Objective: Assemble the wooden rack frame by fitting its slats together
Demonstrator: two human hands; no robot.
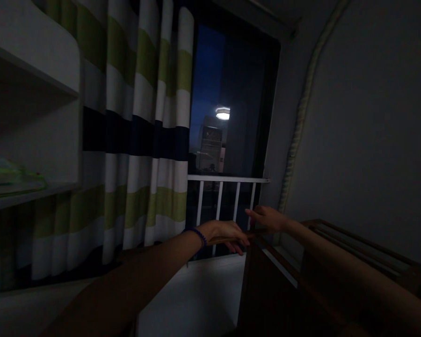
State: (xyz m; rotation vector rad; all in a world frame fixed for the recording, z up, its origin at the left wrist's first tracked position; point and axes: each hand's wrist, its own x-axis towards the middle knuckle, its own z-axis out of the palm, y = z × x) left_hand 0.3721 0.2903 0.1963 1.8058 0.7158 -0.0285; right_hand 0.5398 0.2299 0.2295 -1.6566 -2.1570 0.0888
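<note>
My left hand (231, 231), with a dark blue coiled band (200, 235) at the wrist, droops over a thin brown wooden bar (215, 240) near the corner of a brown wooden frame (273, 255). Its fingers are loosely bent and apart, and I see nothing held in them. Just to the right, my right hand (268, 219) is at the same corner, thumb pointing left and fingers curled down. A small dark pinkish spot shows under that thumb; what it is, I cannot make out in the dim light.
A striped curtain (145, 135) hangs left of a dark window (245, 93) with a white railing (228, 179). White shelves (65, 140) stand at the far left, holding a green item (14, 178). A ribbed hose (298, 126) runs down the right wall.
</note>
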